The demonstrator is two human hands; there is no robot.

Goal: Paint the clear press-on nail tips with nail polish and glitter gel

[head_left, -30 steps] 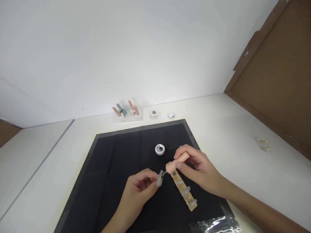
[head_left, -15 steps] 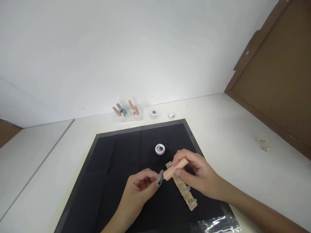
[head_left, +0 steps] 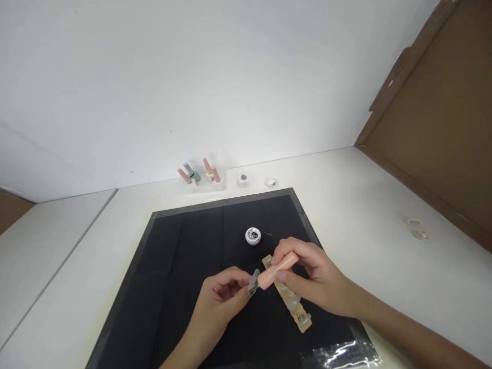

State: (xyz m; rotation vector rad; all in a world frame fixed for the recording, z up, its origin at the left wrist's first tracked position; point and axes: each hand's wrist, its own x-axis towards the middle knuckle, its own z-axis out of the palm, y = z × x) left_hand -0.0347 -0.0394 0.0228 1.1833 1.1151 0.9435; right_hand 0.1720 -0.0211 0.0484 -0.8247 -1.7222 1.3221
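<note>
Between thumb and fingers, my left hand pinches a small greyish nail tip. My right hand grips the peach handle of a nail polish brush, its bristle end against the nail tip. Below the right hand lies a yellowish, wavy-edged strip bearing several clear nail tips; the hand covers part of it. A round white-rimmed pot with silvery flakes stands a little farther off on the black mat.
Nail polish bottles with peach and grey caps stand in clear holders by the wall. Beside them are a small white block and a white lid. Two small round pieces lie far right. Shiny clear tape covers the mat's near right corner.
The brush has shifted slightly down and tilted a little against the nail tip. Both hands otherwise keep nearly the same place.
</note>
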